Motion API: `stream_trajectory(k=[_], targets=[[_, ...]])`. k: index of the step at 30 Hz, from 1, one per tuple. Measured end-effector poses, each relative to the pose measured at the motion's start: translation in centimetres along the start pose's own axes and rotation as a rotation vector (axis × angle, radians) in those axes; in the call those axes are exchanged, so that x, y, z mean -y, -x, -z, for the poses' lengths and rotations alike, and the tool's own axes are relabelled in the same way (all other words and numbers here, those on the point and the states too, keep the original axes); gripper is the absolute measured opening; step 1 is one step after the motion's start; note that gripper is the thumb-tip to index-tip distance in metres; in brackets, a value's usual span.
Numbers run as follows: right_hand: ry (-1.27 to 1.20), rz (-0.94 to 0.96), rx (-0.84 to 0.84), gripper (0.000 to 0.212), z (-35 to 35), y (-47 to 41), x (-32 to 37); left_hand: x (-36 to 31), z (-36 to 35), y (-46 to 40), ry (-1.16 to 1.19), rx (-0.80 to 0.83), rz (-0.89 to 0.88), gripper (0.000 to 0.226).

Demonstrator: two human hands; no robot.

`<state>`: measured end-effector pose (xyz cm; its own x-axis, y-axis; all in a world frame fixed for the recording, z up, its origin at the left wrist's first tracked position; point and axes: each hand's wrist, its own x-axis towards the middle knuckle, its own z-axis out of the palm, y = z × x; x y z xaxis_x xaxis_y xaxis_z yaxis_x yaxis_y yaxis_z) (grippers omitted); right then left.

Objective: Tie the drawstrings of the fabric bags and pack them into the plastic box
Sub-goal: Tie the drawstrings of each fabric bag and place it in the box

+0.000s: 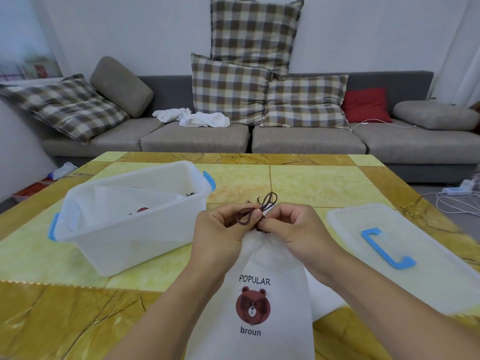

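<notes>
Left of the white fabric bag printed with a brown bear, we see the open translucent plastic box with blue clips on the yellow marbled tabletop, another bag inside. Our left hand and right hand pinch the dark brown drawstring at the bag's gathered neck. Right of the bag lies the translucent lid with a blue handle.

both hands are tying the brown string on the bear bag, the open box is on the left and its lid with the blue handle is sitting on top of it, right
Not quite. In the head view the lid lies flat on the table to the right, apart from the box. The rest holds: the left hand and right hand pinch the brown string at the neck of the bear bag.
</notes>
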<state>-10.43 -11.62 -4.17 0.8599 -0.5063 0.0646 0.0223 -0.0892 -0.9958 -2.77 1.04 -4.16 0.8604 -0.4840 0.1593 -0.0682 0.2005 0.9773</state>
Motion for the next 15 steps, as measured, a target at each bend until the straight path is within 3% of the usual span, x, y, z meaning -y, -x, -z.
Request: stream_trajectory(k=[7,12,15], targets=[[-0.04,-0.004,-0.091,0.014,-0.5,-0.1,0.0,0.3,0.3,-0.3,-0.259,0.06,-0.199,0.016],[-0.333,-0.227,0.173,0.016,0.3,-0.1,0.8,0.0,0.7,-0.7,-0.16,0.044,-0.154,0.015],[-0.458,-0.3,0.236,0.007,0.8,-0.2,0.8,-0.3,0.9,-0.6,-0.109,0.077,-0.11,0.013]])
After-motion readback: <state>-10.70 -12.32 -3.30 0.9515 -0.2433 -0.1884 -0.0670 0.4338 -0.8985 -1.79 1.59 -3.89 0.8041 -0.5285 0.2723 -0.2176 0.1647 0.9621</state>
